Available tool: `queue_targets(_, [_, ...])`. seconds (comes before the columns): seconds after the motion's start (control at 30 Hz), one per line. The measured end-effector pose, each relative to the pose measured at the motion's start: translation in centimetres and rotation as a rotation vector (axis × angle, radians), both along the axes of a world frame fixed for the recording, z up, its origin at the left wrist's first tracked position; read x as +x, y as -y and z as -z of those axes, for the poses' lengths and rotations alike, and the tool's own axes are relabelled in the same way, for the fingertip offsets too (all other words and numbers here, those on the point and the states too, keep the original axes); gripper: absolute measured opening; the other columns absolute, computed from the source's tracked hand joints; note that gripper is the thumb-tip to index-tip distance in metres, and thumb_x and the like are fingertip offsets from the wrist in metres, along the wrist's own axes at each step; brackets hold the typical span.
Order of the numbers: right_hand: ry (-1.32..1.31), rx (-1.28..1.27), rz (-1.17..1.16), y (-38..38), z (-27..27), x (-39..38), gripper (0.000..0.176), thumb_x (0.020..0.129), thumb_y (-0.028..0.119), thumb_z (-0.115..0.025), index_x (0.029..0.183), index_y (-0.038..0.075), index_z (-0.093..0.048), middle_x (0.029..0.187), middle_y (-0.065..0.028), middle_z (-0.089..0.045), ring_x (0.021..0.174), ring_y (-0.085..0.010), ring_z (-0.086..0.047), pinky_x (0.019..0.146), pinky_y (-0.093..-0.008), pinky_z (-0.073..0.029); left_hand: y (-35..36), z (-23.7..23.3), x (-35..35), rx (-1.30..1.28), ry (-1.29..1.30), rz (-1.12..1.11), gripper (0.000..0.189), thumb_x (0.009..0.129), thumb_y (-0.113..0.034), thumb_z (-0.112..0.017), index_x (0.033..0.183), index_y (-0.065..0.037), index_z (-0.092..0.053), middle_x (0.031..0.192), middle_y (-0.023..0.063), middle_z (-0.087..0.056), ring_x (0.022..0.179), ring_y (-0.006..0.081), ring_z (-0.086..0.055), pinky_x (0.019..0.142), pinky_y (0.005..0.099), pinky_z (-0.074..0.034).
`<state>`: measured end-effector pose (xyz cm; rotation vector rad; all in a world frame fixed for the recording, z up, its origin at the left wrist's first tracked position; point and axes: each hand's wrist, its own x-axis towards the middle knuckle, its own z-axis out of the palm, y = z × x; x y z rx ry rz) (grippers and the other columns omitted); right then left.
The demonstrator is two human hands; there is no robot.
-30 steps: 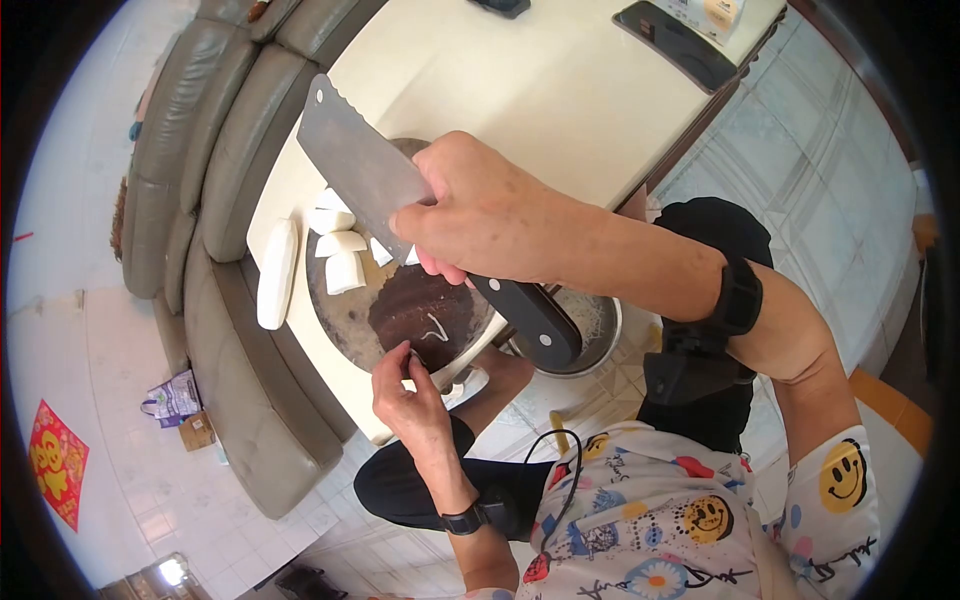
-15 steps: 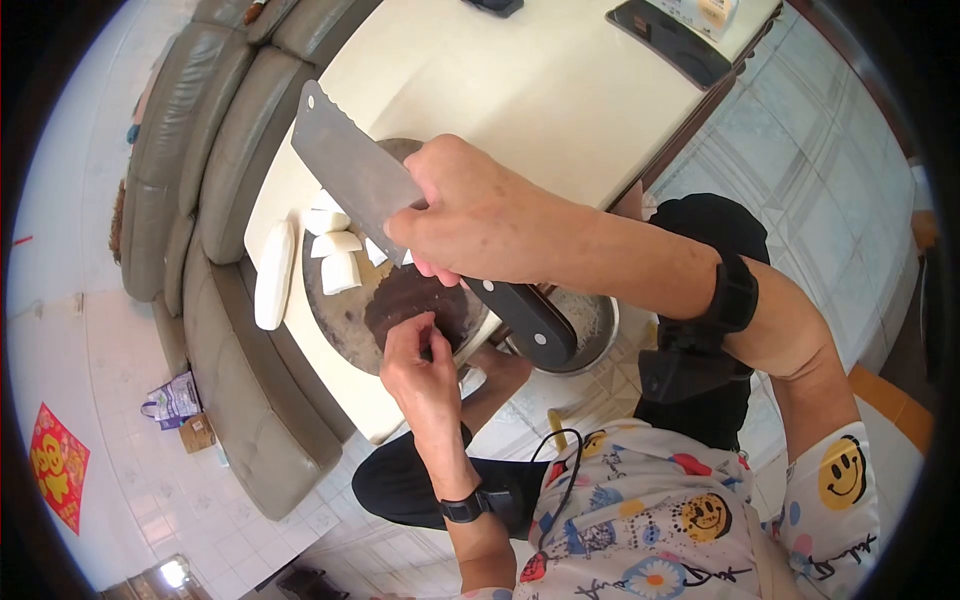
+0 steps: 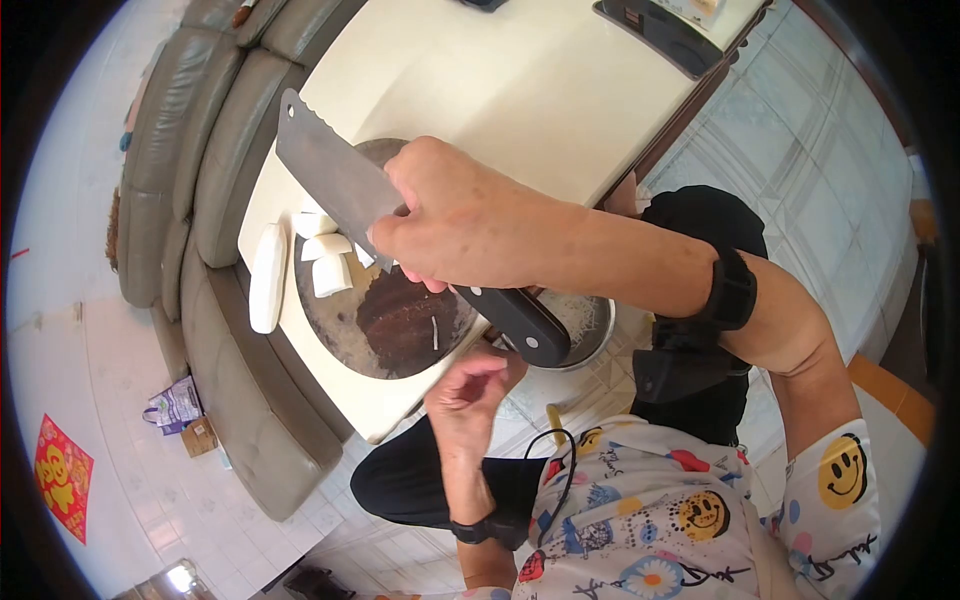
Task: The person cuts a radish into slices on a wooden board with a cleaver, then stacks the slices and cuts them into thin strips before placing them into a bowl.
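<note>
My right hand grips a large cleaver near the base of its blade, its black handle pointing down to the right. The blade hangs over the far part of a round dark cutting board. Several cut white chunks lie at the board's left, partly beside the blade. A thin pale strip lies on its dark wet middle. My left hand is off the board's near edge, its fingers curled together; what they hold, if anything, is too small to name.
A long white peeled piece lies left of the board on the cream table. A metal bowl is below the table's edge, partly behind the handle. A black phone-like object lies far right; a grey sofa stands left.
My left hand has moved from over the board down and right, past its near edge, uncovering the thin strip. My right hand and the cleaver have shifted slightly left.
</note>
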<state>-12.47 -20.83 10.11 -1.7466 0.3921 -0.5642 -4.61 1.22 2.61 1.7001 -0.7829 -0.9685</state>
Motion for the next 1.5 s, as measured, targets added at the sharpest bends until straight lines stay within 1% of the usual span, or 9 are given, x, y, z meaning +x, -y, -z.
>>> queue_targets(0.2, [-0.004, -0.025, -0.004, 0.2, -0.3, -0.5, 0.022, 0.081, 0.011, -0.053, 0.076, -0.011, -0.055, 0.063, -0.013, -0.061, 0.051, -0.0157, -0.059, 0.048, -0.029, -0.048, -0.9, 2.6, -0.9, -0.044, -0.154, -0.056, 0.017, 0.082, 0.013, -0.064, 0.095, 0.001, -0.067, 0.09, 0.0049, -0.067, 0.083, 0.0121, -0.065, 0.079, 0.0246, -0.052])
queue_targets(0.3, [-0.057, 0.36, 0.01, 0.1, -1.4, -1.1, 0.022, 0.081, 0.01, -0.053, 0.076, -0.011, -0.055, 0.063, -0.0129, -0.06, 0.051, -0.0156, -0.059, 0.048, -0.029, -0.048, -1.2, 5.3, -1.2, 0.02, -0.242, -0.099, 0.017, 0.083, 0.013, -0.064, 0.095, 0.002, -0.066, 0.091, 0.0048, -0.067, 0.084, 0.0112, -0.064, 0.078, 0.0235, -0.051])
queue_targets(0.4, [-0.025, -0.041, -0.001, 0.0, -0.2, -0.7, 0.021, 0.082, 0.01, -0.053, 0.074, -0.01, -0.053, 0.063, -0.0131, -0.06, 0.051, -0.0155, -0.059, 0.048, -0.0289, -0.048, -2.4, 9.9, -1.2, 0.021, -0.221, -0.096, 0.021, 0.082, 0.015, -0.062, 0.097, 0.002, -0.066, 0.094, 0.0049, -0.066, 0.086, 0.0096, -0.063, 0.079, 0.0217, -0.05])
queue_targets(0.5, [-0.054, 0.36, 0.019, 0.0, -2.0, -1.6, 0.021, 0.082, 0.01, -0.053, 0.072, -0.009, -0.051, 0.062, -0.0136, -0.06, 0.052, -0.016, -0.06, 0.048, -0.029, -0.048, -2.7, 12.1, -0.9, 0.063, -0.101, -0.075, 0.024, 0.08, 0.018, -0.06, 0.097, 0.002, -0.065, 0.094, 0.0043, -0.066, 0.087, 0.0098, -0.062, 0.078, 0.0221, -0.05])
queue_targets(0.83, [-0.091, 0.289, 0.019, 0.1, -1.6, -1.5, 0.023, 0.083, 0.009, -0.052, 0.068, -0.008, -0.049, 0.06, -0.0131, -0.059, 0.051, -0.0166, -0.06, 0.048, -0.0298, -0.048, -1.6, 9.5, -1.4, 0.025, -0.156, -0.159, 0.018, 0.082, 0.012, -0.063, 0.098, 0.003, -0.065, 0.095, 0.0057, -0.066, 0.089, 0.0121, -0.062, 0.08, 0.0247, -0.05])
queue_targets(1.1, [-0.039, 0.332, 0.011, 0.0, -1.4, -1.4, 0.022, 0.082, 0.01, -0.052, 0.072, -0.01, -0.052, 0.06, -0.0129, -0.059, 0.05, -0.0158, -0.059, 0.047, -0.0286, -0.048, -1.9, 2.8, -0.2, -0.23, 0.901, -0.391, 0.018, 0.076, 0.0, -0.076, 0.091, -0.001, -0.066, 0.082, 0.0073, -0.061, 0.066, 0.0136, -0.052, 0.059, 0.025, -0.046])
queue_targets(1.3, [-0.067, 0.317, 0.017, -0.1, -1.1, -1.3, 0.021, 0.081, 0.01, -0.052, 0.074, -0.01, -0.054, 0.06, -0.013, -0.06, 0.05, -0.0159, -0.06, 0.047, -0.0288, -0.048, -1.4, 2.6, 1.4, -0.156, 1.014, -0.304, 0.024, 0.077, 0.001, -0.075, 0.1, -0.001, -0.068, 0.085, 0.0075, -0.06, 0.071, 0.0159, -0.054, 0.061, 0.0275, -0.048])
queue_targets(1.37, [-0.029, 0.0, 0.003, 0.1, -0.1, -0.8, 0.022, 0.082, 0.01, -0.052, 0.075, -0.01, -0.055, 0.06, -0.0134, -0.06, 0.05, -0.0162, -0.06, 0.047, -0.0292, -0.049, -1.3, 3.1, 1.8, -0.153, 1.019, -0.303, 0.021, 0.078, 0.002, -0.074, 0.098, 0.0, -0.069, 0.085, 0.0079, -0.06, 0.073, 0.0171, -0.056, 0.063, 0.0287, -0.049])
queue_targets(1.5, [0.017, -0.066, 0.025, 0.2, 0.6, -0.7, 0.022, 0.082, 0.01, -0.052, 0.075, -0.01, -0.055, 0.06, -0.0136, -0.06, 0.05, -0.0161, -0.06, 0.046, -0.0294, -0.048, -1.4, 3.6, 2.5, -0.216, 1.12, -0.28, 0.017, 0.078, 0.004, -0.073, 0.095, 0.0, -0.07, 0.084, 0.008, -0.06, 0.074, 0.0178, -0.057, 0.063, 0.029, -0.049])
